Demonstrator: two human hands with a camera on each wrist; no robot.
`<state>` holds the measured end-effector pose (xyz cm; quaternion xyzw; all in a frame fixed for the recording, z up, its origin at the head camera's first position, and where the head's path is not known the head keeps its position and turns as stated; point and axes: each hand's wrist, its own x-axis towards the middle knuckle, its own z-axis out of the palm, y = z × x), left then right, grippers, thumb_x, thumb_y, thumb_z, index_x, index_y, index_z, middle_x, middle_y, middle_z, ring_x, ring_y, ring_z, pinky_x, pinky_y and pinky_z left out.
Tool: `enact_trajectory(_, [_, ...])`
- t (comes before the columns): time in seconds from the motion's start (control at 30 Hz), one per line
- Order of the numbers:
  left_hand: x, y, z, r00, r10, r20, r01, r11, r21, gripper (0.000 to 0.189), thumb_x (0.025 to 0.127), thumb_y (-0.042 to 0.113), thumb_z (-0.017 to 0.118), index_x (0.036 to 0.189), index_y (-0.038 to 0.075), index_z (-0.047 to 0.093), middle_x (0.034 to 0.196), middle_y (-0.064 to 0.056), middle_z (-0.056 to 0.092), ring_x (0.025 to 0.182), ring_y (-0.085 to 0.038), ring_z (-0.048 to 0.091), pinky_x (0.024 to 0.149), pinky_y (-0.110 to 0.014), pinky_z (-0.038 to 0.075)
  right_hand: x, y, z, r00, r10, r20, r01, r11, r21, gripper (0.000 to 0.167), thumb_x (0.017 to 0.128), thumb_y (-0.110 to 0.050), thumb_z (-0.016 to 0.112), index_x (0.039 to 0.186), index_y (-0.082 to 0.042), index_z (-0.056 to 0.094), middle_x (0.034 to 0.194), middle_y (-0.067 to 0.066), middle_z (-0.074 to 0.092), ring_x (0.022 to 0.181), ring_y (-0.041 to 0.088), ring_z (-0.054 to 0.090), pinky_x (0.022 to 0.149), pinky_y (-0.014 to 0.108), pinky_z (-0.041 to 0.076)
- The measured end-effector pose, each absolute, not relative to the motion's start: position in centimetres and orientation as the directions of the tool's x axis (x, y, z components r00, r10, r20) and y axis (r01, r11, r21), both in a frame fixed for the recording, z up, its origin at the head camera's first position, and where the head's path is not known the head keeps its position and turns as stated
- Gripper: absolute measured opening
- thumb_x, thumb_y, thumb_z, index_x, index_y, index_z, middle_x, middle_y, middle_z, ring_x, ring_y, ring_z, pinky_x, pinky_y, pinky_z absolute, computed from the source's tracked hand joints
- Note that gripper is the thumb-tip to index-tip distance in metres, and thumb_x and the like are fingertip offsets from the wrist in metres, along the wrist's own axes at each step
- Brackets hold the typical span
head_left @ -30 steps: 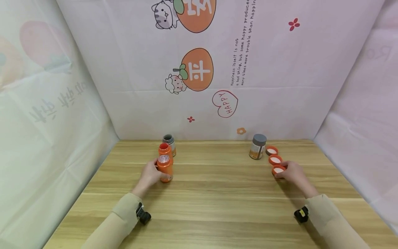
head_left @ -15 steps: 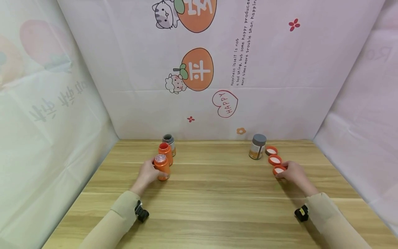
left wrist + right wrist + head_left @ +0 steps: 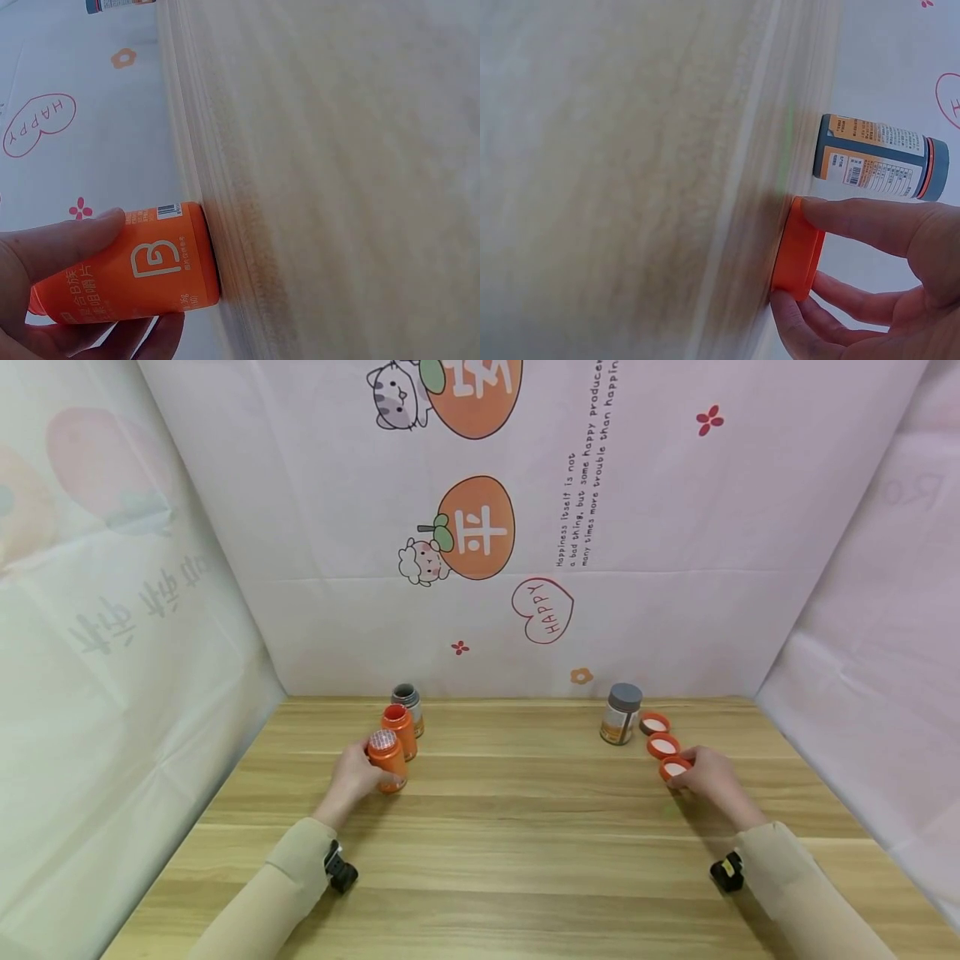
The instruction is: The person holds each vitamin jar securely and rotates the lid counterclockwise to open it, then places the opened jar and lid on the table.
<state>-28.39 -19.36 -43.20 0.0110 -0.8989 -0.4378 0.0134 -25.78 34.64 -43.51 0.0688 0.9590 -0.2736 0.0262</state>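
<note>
My left hand (image 3: 355, 779) grips an orange bottle (image 3: 135, 270) at the left, thumb on one side and fingers round the other. The bottle stands upright on the table, with a patterned seal over its mouth and no cap. Just behind it is a second orange bottle (image 3: 400, 731), uncapped, and behind that an uncapped grey bottle (image 3: 408, 706). At the right, my right hand (image 3: 708, 779) pinches an orange cap (image 3: 799, 251) by its edges; the cap lies on the table with its white inside up. Two more upturned caps, a middle one (image 3: 663, 745) and a far one (image 3: 655, 723), lie behind it.
A capped grey bottle (image 3: 621, 714) stands left of the caps, near the back edge. The wooden table (image 3: 517, 835) stretches between the hands. Printed cloth walls (image 3: 660, 527) enclose the back and both sides.
The left hand has shifted the front orange bottle slightly left and back. The right hand has moved its cap a touch to the right, staying pinched.
</note>
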Motion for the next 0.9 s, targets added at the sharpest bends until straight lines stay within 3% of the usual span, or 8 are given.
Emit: enact_trajectory(0.9, [-29.29, -19.22, -43.67, -1.000, -0.028, 0.013, -0.007, 0.628, 0.778, 0.075, 0.067, 0.002, 0.079, 0.133, -0.004, 0.045, 0.126, -0.025, 0.057, 0.113, -0.039, 0.056, 0.099, -0.052, 0.042, -25.94, 34.98, -44.07, -0.988, 0.124, -0.093, 0.155, 0.835, -0.529, 0.063, 0.070, -0.010, 0.075, 0.120, 0.017, 0.048, 0.109, 0.034, 0.057, 0.092, 0.039, 0.056, 0.077, 0.047, 0.048])
